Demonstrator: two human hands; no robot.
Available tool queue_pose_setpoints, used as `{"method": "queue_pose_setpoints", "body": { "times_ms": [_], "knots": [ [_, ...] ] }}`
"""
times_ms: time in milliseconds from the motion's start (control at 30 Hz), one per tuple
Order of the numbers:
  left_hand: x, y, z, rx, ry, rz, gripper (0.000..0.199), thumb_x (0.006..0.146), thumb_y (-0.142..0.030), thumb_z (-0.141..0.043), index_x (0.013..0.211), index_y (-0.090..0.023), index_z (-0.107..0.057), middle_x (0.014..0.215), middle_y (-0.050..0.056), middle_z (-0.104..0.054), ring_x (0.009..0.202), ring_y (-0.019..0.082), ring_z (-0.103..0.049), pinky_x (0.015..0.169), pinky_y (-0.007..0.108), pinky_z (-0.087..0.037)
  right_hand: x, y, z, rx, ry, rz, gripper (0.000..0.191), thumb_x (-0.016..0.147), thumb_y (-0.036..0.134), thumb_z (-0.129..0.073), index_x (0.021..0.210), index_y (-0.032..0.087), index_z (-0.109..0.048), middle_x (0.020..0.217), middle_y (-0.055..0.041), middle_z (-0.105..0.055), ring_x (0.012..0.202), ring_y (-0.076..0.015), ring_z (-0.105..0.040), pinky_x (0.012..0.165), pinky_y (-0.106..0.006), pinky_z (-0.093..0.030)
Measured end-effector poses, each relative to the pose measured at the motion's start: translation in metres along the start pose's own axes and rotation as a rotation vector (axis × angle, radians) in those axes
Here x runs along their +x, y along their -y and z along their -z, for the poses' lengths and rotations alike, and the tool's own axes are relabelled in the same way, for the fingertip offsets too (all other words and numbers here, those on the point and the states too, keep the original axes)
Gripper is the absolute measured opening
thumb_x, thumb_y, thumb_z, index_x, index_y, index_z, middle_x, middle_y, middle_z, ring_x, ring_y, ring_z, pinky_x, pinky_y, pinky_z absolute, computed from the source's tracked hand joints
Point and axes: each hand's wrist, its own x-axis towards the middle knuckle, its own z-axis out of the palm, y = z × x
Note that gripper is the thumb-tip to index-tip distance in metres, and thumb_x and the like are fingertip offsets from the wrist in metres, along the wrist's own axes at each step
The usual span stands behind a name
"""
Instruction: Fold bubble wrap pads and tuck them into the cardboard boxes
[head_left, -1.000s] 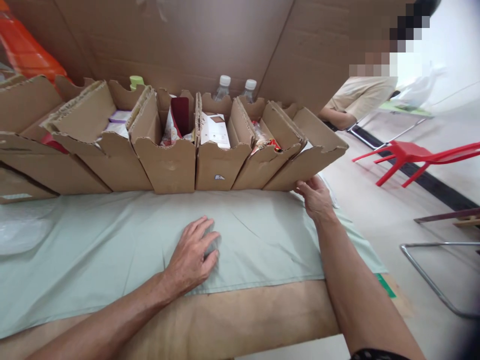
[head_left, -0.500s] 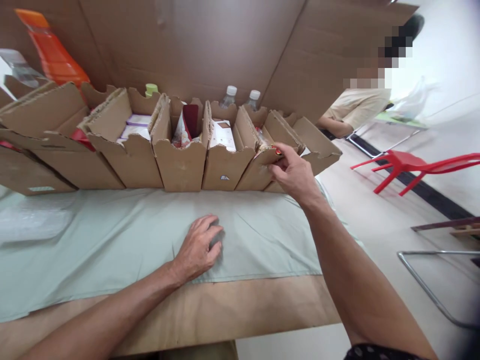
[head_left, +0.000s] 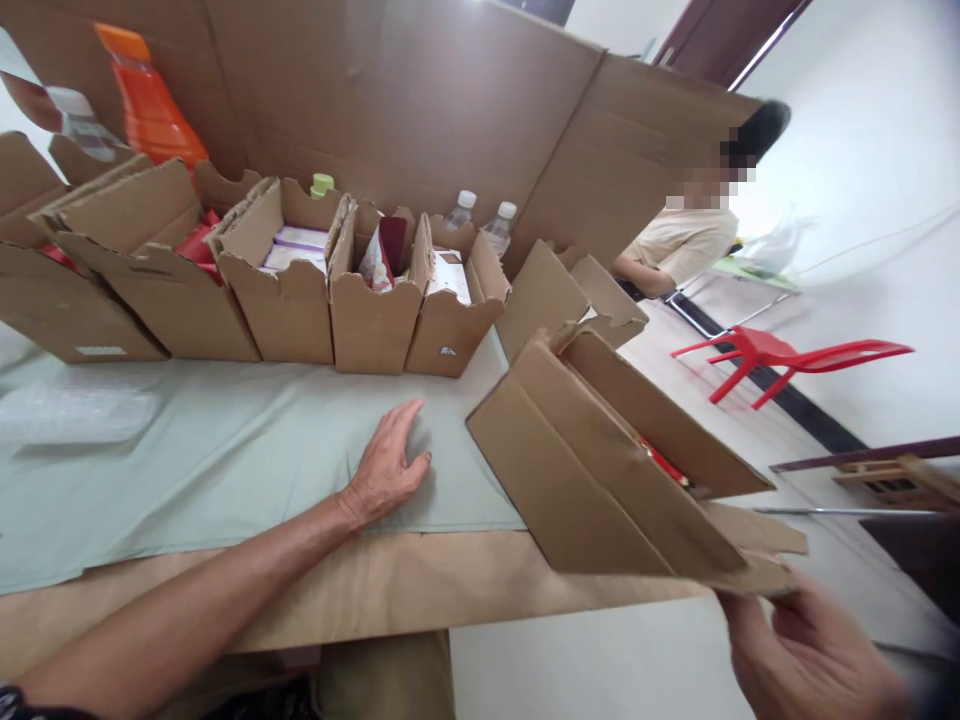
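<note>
At the lower right, my right hand (head_left: 814, 645) grips the near edge of an open cardboard box (head_left: 600, 480), which sits tilted at the table's right front corner. Something red (head_left: 664, 462) shows inside this box. My left hand (head_left: 386, 465) rests on the pale green cloth (head_left: 247, 450), fingers apart and holding nothing. Behind it stands a row of cardboard boxes, one with white and purple packs (head_left: 296, 250), one with a dark red and white packet (head_left: 384, 255), one with a white carton (head_left: 450, 275).
An orange bottle (head_left: 154, 110) and clear bottles (head_left: 499, 228) stand behind the row, before a tall cardboard panel (head_left: 412, 100). Clear plastic packaging (head_left: 79, 410) lies at the left. Beyond the table are a seated person (head_left: 682, 240) and a red chair (head_left: 780, 355).
My right hand has drawn one box out of the row toward the near right, leaving a gap. My left hand's fingers have straightened. The view has shifted slightly.
</note>
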Motion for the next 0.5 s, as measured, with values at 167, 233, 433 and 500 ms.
{"method": "queue_pose_setpoints", "body": {
  "times_ms": [167, 233, 433, 500],
  "knots": [
    [-0.001, -0.04, 0.005, -0.063, 0.134, 0.052, 0.081, 0.083, -0.026, -0.063, 0.16, -0.019, -0.037, 0.165, 0.018, -0.041, 0.148, 0.037, -0.045, 0.117, 0.059, -0.045, -0.035, -0.057, 0.01, 0.319, 0.012, -0.427, 0.079, 0.057, 0.061, -0.09, 0.122, 0.02, -0.07, 0.108, -0.0113, -0.078, 0.097, -0.0331, -0.073, 0.081, -0.044, -0.061],
    [0.001, -0.061, -0.001, -0.127, 0.248, 0.049, 0.088, 0.082, -0.028, -0.065, 0.163, -0.019, -0.032, 0.169, 0.017, -0.036, 0.152, 0.038, -0.04, 0.121, 0.061, -0.04, -0.04, -0.07, 0.003, 0.405, 0.087, -0.441, 0.065, 0.059, 0.061, -0.089, 0.107, 0.019, -0.074, 0.102, -0.0126, -0.079, 0.092, -0.0328, -0.074, 0.077, -0.043, -0.063],
    [0.002, -0.078, -0.034, -0.407, 0.316, 0.058, 0.102, 0.073, -0.028, -0.068, 0.166, -0.019, -0.027, 0.17, 0.016, -0.034, 0.155, 0.04, -0.034, 0.123, 0.062, -0.036, -0.039, -0.082, -0.024, 0.596, 0.37, -0.379, 0.049, 0.065, 0.054, -0.087, 0.095, 0.017, -0.079, 0.104, -0.0145, -0.08, 0.092, -0.0315, -0.078, 0.077, -0.037, -0.066],
    [-0.011, -0.069, -0.031, -0.465, 0.204, 0.077, 0.097, 0.076, -0.028, -0.067, 0.164, -0.021, -0.029, 0.168, 0.016, -0.037, 0.155, 0.039, -0.034, 0.12, 0.06, -0.042, -0.036, -0.072, -0.032, 0.6, 0.327, -0.321, 0.048, 0.066, 0.053, -0.086, 0.098, 0.017, -0.079, 0.102, -0.0133, -0.081, 0.089, -0.0293, -0.077, 0.075, -0.034, -0.066]
  ]
}}
